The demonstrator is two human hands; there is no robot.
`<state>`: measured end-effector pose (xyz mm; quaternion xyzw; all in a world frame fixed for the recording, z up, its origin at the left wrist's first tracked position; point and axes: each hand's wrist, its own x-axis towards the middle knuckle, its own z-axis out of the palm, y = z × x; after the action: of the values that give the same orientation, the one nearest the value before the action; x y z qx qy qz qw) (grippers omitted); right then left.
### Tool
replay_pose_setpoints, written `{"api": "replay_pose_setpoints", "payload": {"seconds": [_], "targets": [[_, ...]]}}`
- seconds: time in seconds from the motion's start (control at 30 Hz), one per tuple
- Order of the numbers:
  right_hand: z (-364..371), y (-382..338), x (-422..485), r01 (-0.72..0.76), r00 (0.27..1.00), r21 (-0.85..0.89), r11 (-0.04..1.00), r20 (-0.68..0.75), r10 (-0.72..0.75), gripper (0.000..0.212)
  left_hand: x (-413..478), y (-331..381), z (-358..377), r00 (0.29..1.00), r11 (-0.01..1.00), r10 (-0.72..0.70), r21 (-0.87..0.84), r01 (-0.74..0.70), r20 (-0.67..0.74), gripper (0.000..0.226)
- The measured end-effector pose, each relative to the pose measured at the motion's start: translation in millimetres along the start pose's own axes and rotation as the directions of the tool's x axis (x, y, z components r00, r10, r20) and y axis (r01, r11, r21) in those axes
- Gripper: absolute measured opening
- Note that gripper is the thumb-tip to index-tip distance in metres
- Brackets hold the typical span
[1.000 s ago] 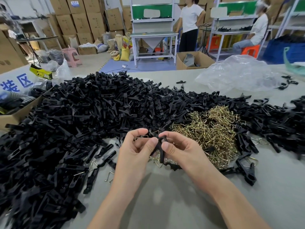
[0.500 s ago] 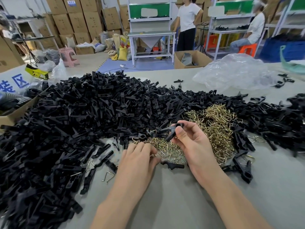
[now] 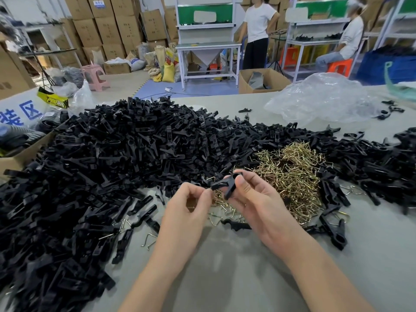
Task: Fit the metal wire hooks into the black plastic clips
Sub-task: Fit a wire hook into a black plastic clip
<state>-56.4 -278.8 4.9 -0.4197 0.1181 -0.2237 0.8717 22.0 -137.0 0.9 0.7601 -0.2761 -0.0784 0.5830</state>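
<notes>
The grey table [image 3: 225, 280] bears a wide heap of black clips [image 3: 101, 163] across left and centre, wire hooks [image 3: 295, 176] right of centre, and a plastic bag [image 3: 322, 97] upper right.

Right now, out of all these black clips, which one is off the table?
The black clip pinched in the right hand, above the wire hooks; the rest lie on the table.

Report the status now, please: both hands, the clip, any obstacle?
Right hand grips black clip. Left hand pinches its tip; hook not visible. Nothing blocks, hook pile just behind.
</notes>
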Motion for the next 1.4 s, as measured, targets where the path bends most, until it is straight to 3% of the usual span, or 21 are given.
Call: {"api": "replay_pose_setpoints", "payload": {"seconds": [0.2, 0.37, 0.47, 0.57, 0.67, 0.83, 1.0, 1.2, 1.4], "targets": [[3, 1, -2, -0.073, 0.995, 0.038, 0.997, 0.065, 0.07, 0.019, 3, 0, 0, 0.996, 0.963, -0.091, -0.254, 0.091, 0.012, 0.014], [3, 0, -3, -0.089, 0.994, 0.111, 0.99, 0.075, 0.081, 0.017, 3, -3, 8, 0.97, 0.872, -0.197, -0.427, 0.24, 0.145, 0.021], [1, -2, -3, -0.114, 0.991, 0.165, 0.98, 0.084, 0.101, 0.026, 1, -3, 11, 0.972, 0.94, -0.177, -0.264, 0.214, 0.158, 0.016], [1, -4, -4, -0.149, 0.987, 0.226, 0.963, 0.1, 0.129, 0.024, -4, -4, 12, 0.987, 0.999, 0.006, 0.04, -0.012, 0.158, 0.017], [3, -5, -5, -0.176, 0.982, 0.252, 0.952, 0.116, 0.15, 0.018, -8, -1, 14, 0.976, 0.955, 0.174, 0.218, -0.199, 0.128, 0.018], [4, -7, -6, -0.154, 0.986, 0.239, 0.959, 0.096, 0.135, 0.017, -7, -2, 12, 0.981, 0.975, 0.183, 0.117, -0.189, 0.058, 0.041], [3, -7, -5, -0.155, 0.986, 0.213, 0.965, 0.09, 0.139, 0.014, -6, 0, 11, 0.981, 0.976, 0.193, 0.099, -0.195, 0.029, 0.027], [3, 0, -3, -0.142, 0.986, 0.2, 0.97, 0.117, 0.121, 0.022, -2, 4, 4, 0.997, 0.976, 0.006, -0.217, 0.01, 0.071, 0.017], [2, 1, -4, -0.185, 0.976, 0.245, 0.952, 0.159, 0.149, 0.014, -3, 7, 8, 0.996, 0.989, 0.043, -0.142, -0.031, 0.08, 0.029]]}}
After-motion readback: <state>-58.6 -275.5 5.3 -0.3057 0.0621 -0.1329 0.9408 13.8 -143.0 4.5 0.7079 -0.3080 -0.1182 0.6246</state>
